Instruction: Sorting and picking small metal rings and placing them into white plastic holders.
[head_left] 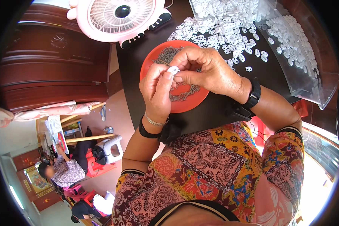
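Between the thumb and fingers of my left hand (157,90) is a small white oval plastic piece (173,70) with dark openings. My right hand (214,71) comes in from the other side, its thumb and forefinger closed in a pinch at the piece's right edge. Whatever those fingertips grip is too small and covered to make out. Both hands are held over a round orange-red bowl (190,106). Inside it lie many thin grey metal-looking parts (164,57), partly hidden by my hands.
Loose white oval pieces (229,32) are heaped on the black table (135,86) behind the bowl. More fill a clear plastic bin (307,88) at the right. A pink fan (122,32) stands at the far left. Two other people sit at the lower left, one in a patterned top (69,173).
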{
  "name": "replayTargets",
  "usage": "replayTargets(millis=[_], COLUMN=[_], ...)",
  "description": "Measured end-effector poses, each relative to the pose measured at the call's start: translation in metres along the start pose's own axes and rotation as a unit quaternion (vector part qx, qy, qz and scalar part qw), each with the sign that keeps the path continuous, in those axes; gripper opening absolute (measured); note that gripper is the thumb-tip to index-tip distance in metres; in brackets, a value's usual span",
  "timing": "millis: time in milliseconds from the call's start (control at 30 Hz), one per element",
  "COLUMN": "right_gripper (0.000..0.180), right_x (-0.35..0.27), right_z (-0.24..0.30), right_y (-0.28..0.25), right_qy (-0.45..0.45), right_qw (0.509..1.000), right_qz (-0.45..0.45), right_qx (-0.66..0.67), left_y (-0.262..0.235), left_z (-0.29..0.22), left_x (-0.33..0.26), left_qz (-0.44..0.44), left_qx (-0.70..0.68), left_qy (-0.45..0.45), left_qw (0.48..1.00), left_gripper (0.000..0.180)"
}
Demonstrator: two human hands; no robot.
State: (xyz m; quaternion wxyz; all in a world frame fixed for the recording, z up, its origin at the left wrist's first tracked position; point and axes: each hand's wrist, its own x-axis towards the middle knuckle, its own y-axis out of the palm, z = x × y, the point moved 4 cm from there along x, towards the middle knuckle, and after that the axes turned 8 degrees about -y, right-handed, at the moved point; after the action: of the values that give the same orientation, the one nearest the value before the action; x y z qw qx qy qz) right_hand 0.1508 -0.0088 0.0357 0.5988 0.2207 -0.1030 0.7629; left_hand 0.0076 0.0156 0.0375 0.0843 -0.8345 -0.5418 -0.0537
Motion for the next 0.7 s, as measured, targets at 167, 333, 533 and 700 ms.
replayTargets(millis=[167,333,533,700], right_gripper=[0.013,0.021,0.018,0.012], right_x=[0.001,0.002,0.001,0.001], right_z=[-0.002,0.003,-0.009,-0.005], right_y=[0.0,0.0,-0.002,-0.01], right_qy=[0.009,0.06,0.017,-0.041], right_qw=[1.0,0.996,0.998,0.978], right_qz=[-0.001,0.014,-0.006,0.018], right_qx=[0.014,0.068,0.064,-0.205], left_y=[-0.002,-0.003,-0.003,-0.014], left_z=[-0.001,-0.003,-0.002,-0.005], left_x=[0.003,0.004,0.004,0.01], left_qz=[0.035,0.013,0.002,-0.036], left_qx=[0.082,0.038,0.051,0.091], left_qy=[0.004,-0.029,-0.027,-0.011], left_qw=[0.996,0.999,0.998,0.995], left_gripper=[0.014,0.017,0.018,0.012])
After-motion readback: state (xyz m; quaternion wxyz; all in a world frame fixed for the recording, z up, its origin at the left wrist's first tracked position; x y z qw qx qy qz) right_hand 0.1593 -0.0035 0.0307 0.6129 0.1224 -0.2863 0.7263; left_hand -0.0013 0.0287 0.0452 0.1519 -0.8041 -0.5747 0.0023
